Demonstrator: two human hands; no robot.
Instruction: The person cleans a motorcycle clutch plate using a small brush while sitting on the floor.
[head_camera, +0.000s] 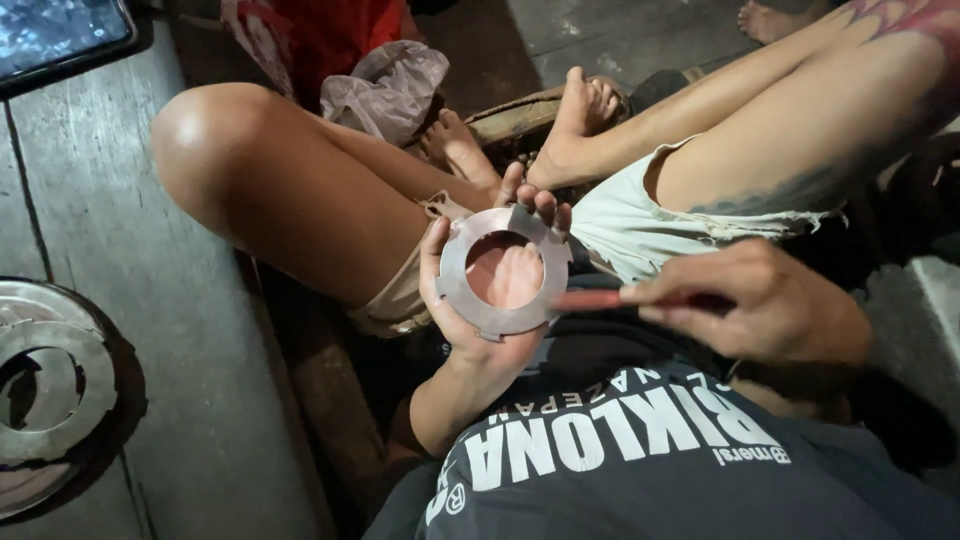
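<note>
My left hand (478, 330) cradles a flat, ring-shaped metal plate (462, 252) with small tabs around its rim, held upright against the palm and fingers. My right hand (765, 300) pinches a thin reddish stick-like tool (590, 298) whose tip meets the plate's right edge. Both hands sit over my lap, above bent bare knees and pale frayed shorts.
More metal ring plates (55, 400) lie stacked on a round tray at the lower left of the wooden floor (150, 300). A crumpled plastic bag (385, 90) and red cloth lie beyond my left knee. A woven basket (520, 115) sits by my feet. A dark screen occupies the top left corner.
</note>
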